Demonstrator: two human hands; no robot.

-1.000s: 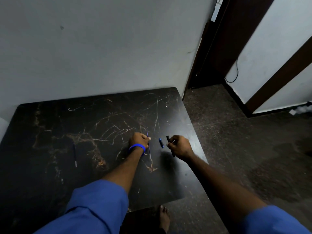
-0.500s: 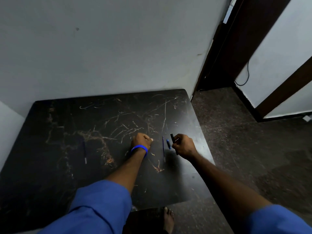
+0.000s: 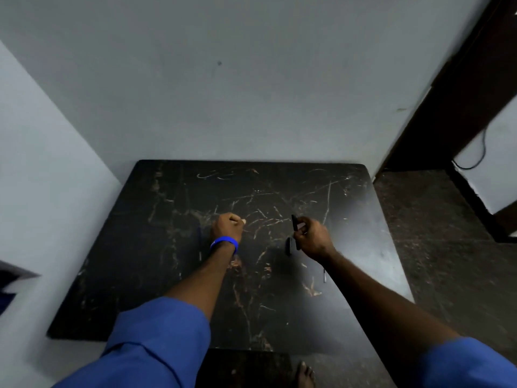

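A dark marble-patterned table (image 3: 363,247) fills the view. Over it the left hand (image 3: 228,226) is curled in a fist, and I cannot tell whether it holds anything, while the right hand (image 3: 312,238) pinches a thin dark pen barrel (image 3: 294,223) just above the top. A small dark pen piece (image 3: 288,245) lies just beside that hand, where a wrist nudge could send it rolling off.

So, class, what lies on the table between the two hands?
Only bare table in the head view. The left hand is a fist; the right hand holds a pen part, with a small dark piece beside it.
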